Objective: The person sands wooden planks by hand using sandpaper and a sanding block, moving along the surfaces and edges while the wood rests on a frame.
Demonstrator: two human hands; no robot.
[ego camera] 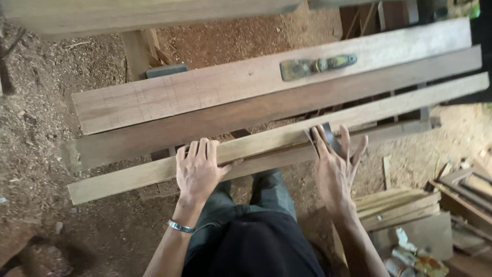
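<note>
Sawdust covers the dirt floor (46, 118) of this open workshop, and the person sits right up against a rough timber stand. Left hand (197, 172) lies flat on the nearest pale wooden plank (266, 141), fingers pressed together over its far edge, thumb out along the near edge. Right hand (335, 169) is spread wide, fingers fanned, resting by a dark metal blade (328, 139) that stands against the plank's near edge; whether it actually pinches the blade, I cannot tell. That plank looks long, stiff and fairly light, dry and not slippery, best taken by both long edges near the middle, where the hands already sit.

Moving outward: a darker brown board (287, 105) lies just beyond it, touching or nearly so, and past that a broad pale board (205, 90) with faint pencil lines at its left end. A worn hand tool with a yellowish handle (315, 65) rests on that far board, toward the right. Stacked offcuts (394, 205) crowd the ground at the right, scrap packaging (410, 259) beside them. A wristband (180, 226) glints on the left wrist.
</note>
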